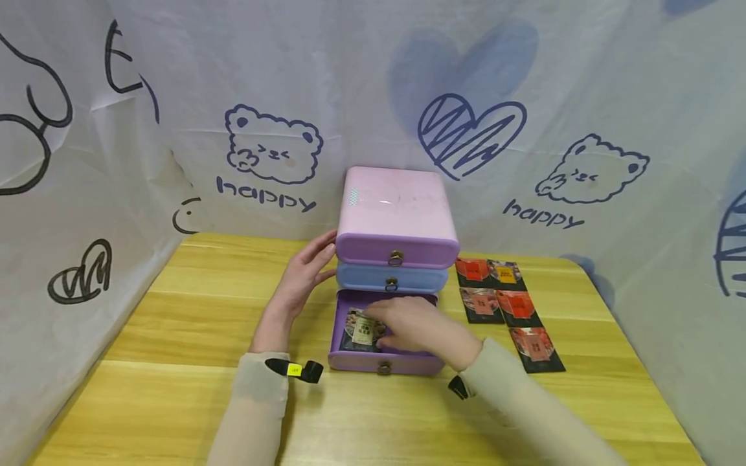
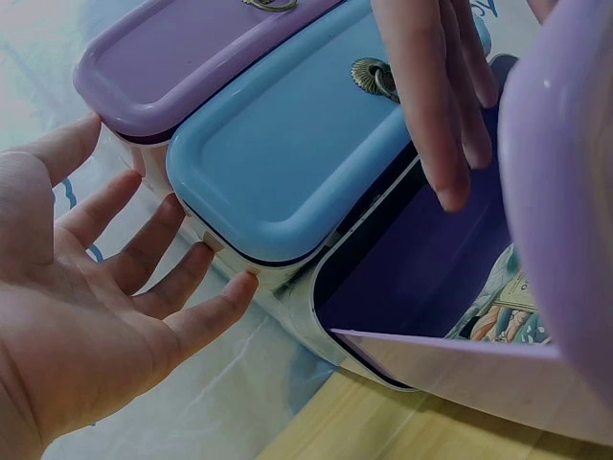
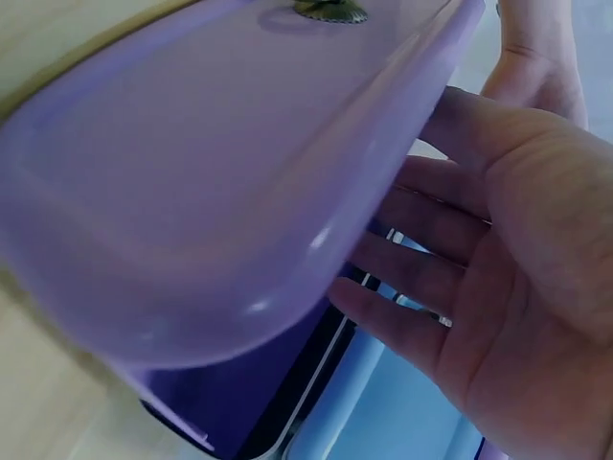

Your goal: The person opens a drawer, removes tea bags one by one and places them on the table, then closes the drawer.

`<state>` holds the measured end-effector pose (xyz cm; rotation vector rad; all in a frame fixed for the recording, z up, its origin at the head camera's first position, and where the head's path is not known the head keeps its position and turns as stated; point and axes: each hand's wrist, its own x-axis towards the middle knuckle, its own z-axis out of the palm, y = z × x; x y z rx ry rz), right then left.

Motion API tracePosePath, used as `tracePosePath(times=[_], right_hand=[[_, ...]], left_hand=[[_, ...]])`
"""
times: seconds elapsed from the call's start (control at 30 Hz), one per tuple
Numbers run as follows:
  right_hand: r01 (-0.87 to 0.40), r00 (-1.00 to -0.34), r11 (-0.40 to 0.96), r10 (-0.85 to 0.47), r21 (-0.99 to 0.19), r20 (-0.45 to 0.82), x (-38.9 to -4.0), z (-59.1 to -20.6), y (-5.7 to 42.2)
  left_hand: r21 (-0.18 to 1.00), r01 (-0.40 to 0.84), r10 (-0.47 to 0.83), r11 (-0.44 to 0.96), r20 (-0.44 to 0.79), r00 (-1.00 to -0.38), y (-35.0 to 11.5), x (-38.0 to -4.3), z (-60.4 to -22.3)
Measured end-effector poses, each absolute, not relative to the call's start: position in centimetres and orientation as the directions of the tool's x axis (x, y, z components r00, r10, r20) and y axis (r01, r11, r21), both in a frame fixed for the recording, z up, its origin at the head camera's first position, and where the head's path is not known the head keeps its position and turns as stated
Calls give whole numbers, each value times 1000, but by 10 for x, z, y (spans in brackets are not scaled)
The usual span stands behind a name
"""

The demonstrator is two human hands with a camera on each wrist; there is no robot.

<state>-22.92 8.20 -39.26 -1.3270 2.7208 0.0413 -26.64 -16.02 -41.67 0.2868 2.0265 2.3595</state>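
Observation:
A small three-tier drawer box stands on the table; its pink and purple top drawer (image 1: 398, 251) and blue middle drawer (image 1: 392, 278) are closed. The purple bottom drawer (image 1: 384, 362) is pulled out, and a dark packet with a pale label (image 1: 362, 331) lies inside at its left. My left hand (image 1: 298, 277) rests its spread fingertips against the box's left side. Over the open drawer, my right hand (image 1: 415, 323) reaches in beside the packet. Its fingers (image 2: 441, 144) look fairly straight, pointing down; in the right wrist view the drawer front partly hides them.
Right of the box, several dark packets with red or orange labels lie on the wooden table, among them an orange-labelled packet (image 1: 506, 275) and a nearer red-labelled packet (image 1: 537, 349). A printed white cloth (image 1: 373, 97) hangs close behind the box.

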Motion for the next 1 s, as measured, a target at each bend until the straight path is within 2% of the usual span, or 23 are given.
tracePosePath(times=[0.2,0.43,1.0], right_hand=[[-797,-591,603,-790,-30,-162,-233,-392,70],[-782,-605,623,-754,11,-255,-236,-398,57],[-772,-625,630,-731,82,-274,-238,-413,44]], left_hand=[[982,111,131,-153,132,-983,-161,-266,-417],[982,111,136,-154,132,-982,-161,-267,-418],[980,122,133,-157,143,-981,-161,-266,-419]])
